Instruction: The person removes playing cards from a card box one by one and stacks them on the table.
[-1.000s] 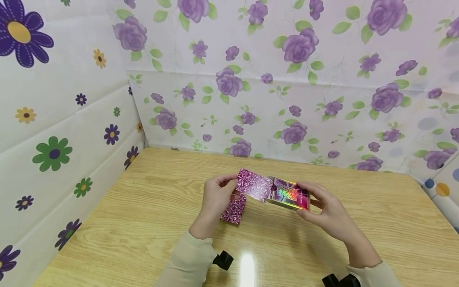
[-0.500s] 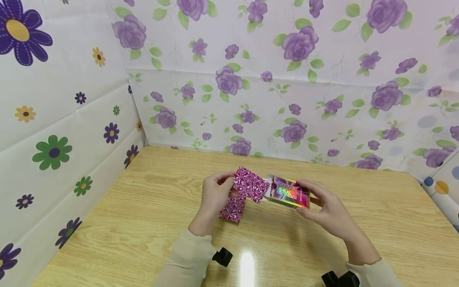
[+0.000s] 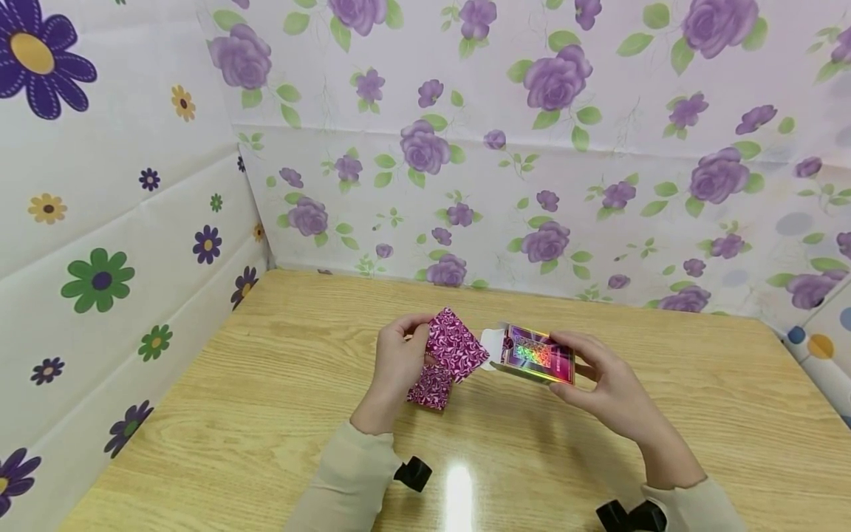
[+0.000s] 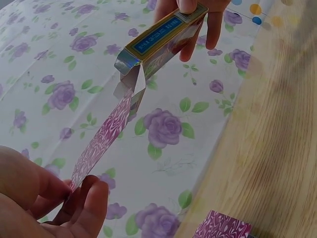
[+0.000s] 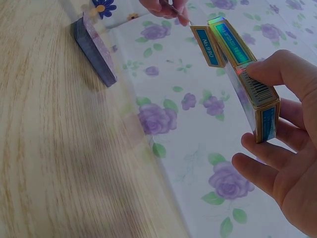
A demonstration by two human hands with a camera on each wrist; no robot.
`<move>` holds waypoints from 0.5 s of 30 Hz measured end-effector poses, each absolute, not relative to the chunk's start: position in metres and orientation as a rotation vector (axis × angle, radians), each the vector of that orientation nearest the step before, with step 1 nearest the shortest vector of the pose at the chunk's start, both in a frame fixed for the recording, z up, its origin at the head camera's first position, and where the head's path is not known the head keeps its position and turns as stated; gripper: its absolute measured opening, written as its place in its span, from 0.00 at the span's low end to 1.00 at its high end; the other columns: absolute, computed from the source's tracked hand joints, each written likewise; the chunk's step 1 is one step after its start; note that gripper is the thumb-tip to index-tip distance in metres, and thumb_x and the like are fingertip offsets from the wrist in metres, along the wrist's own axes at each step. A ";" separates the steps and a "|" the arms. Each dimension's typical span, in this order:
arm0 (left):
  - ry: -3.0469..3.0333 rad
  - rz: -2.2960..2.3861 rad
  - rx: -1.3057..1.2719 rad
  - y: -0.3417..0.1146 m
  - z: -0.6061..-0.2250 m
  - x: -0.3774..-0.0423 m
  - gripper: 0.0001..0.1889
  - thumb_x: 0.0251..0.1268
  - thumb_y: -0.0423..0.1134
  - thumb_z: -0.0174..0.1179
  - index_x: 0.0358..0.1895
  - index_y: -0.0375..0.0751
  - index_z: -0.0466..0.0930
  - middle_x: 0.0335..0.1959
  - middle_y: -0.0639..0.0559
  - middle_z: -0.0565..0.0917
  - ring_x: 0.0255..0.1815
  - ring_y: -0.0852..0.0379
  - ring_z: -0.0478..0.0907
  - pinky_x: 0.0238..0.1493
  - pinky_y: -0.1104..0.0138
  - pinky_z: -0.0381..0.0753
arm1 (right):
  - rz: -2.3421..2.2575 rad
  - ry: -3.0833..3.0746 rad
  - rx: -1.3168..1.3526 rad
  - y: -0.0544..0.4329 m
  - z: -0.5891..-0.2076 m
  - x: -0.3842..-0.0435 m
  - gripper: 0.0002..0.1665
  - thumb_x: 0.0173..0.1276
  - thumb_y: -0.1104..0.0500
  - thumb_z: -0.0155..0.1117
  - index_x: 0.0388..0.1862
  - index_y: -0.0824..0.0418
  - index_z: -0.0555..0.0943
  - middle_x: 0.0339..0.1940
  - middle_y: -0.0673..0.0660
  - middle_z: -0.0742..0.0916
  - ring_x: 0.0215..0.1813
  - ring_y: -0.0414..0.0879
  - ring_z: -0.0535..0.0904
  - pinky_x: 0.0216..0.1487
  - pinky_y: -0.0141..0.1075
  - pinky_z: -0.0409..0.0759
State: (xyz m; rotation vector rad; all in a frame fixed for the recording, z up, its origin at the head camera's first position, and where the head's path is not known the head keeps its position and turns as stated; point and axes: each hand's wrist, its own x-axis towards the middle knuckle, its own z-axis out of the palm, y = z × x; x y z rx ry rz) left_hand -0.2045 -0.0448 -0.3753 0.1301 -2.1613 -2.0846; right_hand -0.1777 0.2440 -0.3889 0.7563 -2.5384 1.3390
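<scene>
My left hand (image 3: 397,358) pinches one end of a playing card (image 3: 457,346) with a magenta and white swirled back. The card's other end lies close by the white flap of the card box (image 3: 537,355); whether they touch I cannot tell. That box, shiny purple and gold, is gripped between thumb and fingers of my right hand (image 3: 608,380), its opened end towards the card. A barcode shows on its narrow side in the right wrist view. Below the left hand, a deck of cards (image 5: 95,48) with the same back rests on the table, partly hidden in the head view.
The wooden table (image 3: 266,414) runs back to a wall cover (image 3: 492,185) with purple roses. On the left stands another cover (image 3: 166,295) printed with daisies. Black straps with small mounts (image 3: 414,474) sit at both wrists.
The left hand has drawn the card leftwards, away from the box's opening, and the card has turned to a steeper slant. The box and the right hand have stayed nearly still.
</scene>
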 end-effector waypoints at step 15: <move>-2.246 -1.994 0.182 -0.046 -0.377 -0.204 0.13 0.73 0.32 0.46 0.50 0.40 0.80 0.42 0.45 0.77 0.28 0.59 0.70 0.24 0.70 0.77 | 1.342 -2.539 0.763 0.244 -0.390 -0.178 0.37 0.58 0.64 0.70 0.67 0.52 0.69 0.63 0.55 0.75 0.59 0.29 0.69 0.54 0.20 0.74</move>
